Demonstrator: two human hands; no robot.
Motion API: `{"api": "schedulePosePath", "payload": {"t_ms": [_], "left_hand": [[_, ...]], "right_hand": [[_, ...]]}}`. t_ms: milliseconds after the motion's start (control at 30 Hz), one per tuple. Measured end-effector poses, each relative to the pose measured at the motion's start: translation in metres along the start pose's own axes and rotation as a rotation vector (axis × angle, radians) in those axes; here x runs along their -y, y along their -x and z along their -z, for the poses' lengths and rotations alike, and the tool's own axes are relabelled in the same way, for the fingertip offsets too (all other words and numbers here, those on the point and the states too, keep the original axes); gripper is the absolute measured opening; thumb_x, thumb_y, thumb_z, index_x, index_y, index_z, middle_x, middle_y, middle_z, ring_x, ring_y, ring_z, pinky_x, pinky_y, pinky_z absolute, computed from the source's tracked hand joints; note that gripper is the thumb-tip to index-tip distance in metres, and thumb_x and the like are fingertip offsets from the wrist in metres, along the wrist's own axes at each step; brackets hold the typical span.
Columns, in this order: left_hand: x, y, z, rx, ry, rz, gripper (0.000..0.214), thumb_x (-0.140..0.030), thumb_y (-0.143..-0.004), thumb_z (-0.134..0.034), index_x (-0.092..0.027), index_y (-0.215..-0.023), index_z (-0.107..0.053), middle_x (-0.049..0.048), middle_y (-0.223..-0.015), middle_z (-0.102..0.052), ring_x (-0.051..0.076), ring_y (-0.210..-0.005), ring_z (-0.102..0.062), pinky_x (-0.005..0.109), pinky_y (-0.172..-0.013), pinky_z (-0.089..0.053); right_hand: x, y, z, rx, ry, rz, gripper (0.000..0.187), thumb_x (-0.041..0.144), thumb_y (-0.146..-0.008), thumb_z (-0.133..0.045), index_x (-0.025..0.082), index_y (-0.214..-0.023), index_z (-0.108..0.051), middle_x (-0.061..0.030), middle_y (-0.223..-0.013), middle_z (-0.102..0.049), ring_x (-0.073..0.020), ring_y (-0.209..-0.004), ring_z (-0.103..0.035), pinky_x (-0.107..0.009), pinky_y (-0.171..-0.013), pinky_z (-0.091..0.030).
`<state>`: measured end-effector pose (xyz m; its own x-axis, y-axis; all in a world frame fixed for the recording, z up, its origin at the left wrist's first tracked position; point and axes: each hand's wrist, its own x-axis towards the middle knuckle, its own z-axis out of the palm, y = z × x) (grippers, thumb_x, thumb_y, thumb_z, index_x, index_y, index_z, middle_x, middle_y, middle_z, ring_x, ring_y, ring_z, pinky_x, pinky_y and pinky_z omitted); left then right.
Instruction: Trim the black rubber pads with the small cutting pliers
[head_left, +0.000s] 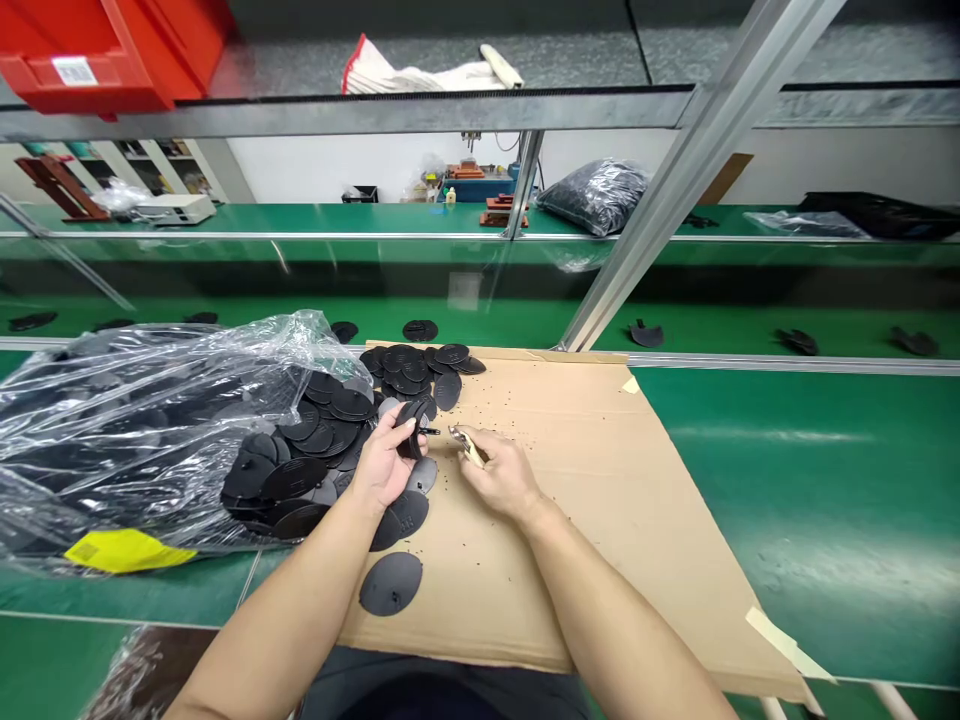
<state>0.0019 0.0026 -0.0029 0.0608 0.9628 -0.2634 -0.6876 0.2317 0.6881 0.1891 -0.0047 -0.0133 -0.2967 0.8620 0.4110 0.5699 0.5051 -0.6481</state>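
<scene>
My left hand [388,458] is closed around several black oval plastic parts [411,430], held upright above the cardboard sheet [600,500]. A short dark stub sticks out from them to the right. Just right of it, my right hand [504,472] grips small cutting pliers [466,443] with pale handles. The jaws point at the stub and stay apart from it. More black oval parts [405,372] lie heaped at the cardboard's far left corner. A single oval part [391,584] rests near its front left edge.
At left, a clear plastic bag [150,420] spills black parts onto the green table [825,480]. Dark crumbs dot the cardboard. A slanted metal post [675,190] rises behind it. Overhead, a shelf holds a red bin [112,50] and a white glove [420,78]. Dark parts [646,334] lie along the green surface behind.
</scene>
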Motion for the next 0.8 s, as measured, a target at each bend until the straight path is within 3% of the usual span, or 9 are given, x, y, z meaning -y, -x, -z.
{"api": "schedulePosePath", "payload": {"t_ms": [200, 367, 533, 667, 800], "left_hand": [[-0.0003, 0.0006, -0.0008, -0.018, -0.026, -0.066, 0.059, -0.011, -0.062, -0.078, -0.024, -0.114, -0.053, -0.0001, -0.085, -0.063, 0.008, -0.06, -0.057, 0.021, -0.056, -0.045], [-0.001, -0.0001, -0.0028, -0.03, -0.005, -0.087, 0.043, -0.014, -0.06, -0.082, -0.017, -0.096, -0.059, -0.0014, -0.076, -0.062, 0.005, -0.055, -0.053, 0.016, -0.049, -0.04], [-0.0011, -0.0007, -0.0008, 0.008, 0.03, -0.028, 0.046, -0.017, -0.064, -0.081, -0.018, -0.105, -0.06, 0.0001, -0.079, -0.064, 0.007, -0.059, -0.057, 0.016, -0.049, -0.042], [-0.0013, 0.0, 0.0011, 0.028, 0.015, 0.093, 0.033, -0.022, -0.07, -0.077, -0.017, -0.096, -0.059, 0.0027, -0.081, -0.064, 0.014, -0.07, -0.064, 0.023, -0.057, -0.05], [-0.0035, 0.0012, 0.0005, 0.013, 0.033, 0.13, 0.035, -0.02, -0.073, -0.074, -0.019, -0.105, -0.06, -0.0002, -0.078, -0.06, 0.007, -0.053, -0.054, 0.015, -0.039, -0.036]], "right_hand": [[-0.0051, -0.0008, 0.0008, -0.072, -0.141, -0.107, 0.028, 0.022, -0.077, -0.057, 0.021, -0.103, -0.067, -0.0006, -0.075, -0.063, -0.0172, -0.07, -0.058, -0.028, -0.067, -0.047], [-0.0046, -0.0001, -0.0002, -0.085, -0.07, -0.088, 0.03, 0.022, -0.076, -0.058, 0.021, -0.105, -0.066, -0.0016, -0.075, -0.062, -0.0178, -0.07, -0.057, -0.029, -0.067, -0.046], [0.0006, 0.0005, 0.0002, -0.084, -0.027, -0.033, 0.031, 0.02, -0.076, -0.057, 0.021, -0.107, -0.065, -0.0022, -0.076, -0.062, -0.0182, -0.071, -0.057, -0.029, -0.066, -0.045], [0.0018, 0.0011, -0.0002, -0.083, -0.031, 0.016, 0.033, 0.02, -0.078, -0.056, 0.02, -0.11, -0.064, -0.0029, -0.078, -0.062, -0.0176, -0.071, -0.057, -0.029, -0.069, -0.047], [0.0036, 0.0017, -0.0008, -0.044, -0.005, 0.081, 0.035, 0.02, -0.079, -0.055, 0.018, -0.114, -0.062, -0.0048, -0.081, -0.062, -0.0185, -0.075, -0.058, -0.03, -0.073, -0.048]]}}
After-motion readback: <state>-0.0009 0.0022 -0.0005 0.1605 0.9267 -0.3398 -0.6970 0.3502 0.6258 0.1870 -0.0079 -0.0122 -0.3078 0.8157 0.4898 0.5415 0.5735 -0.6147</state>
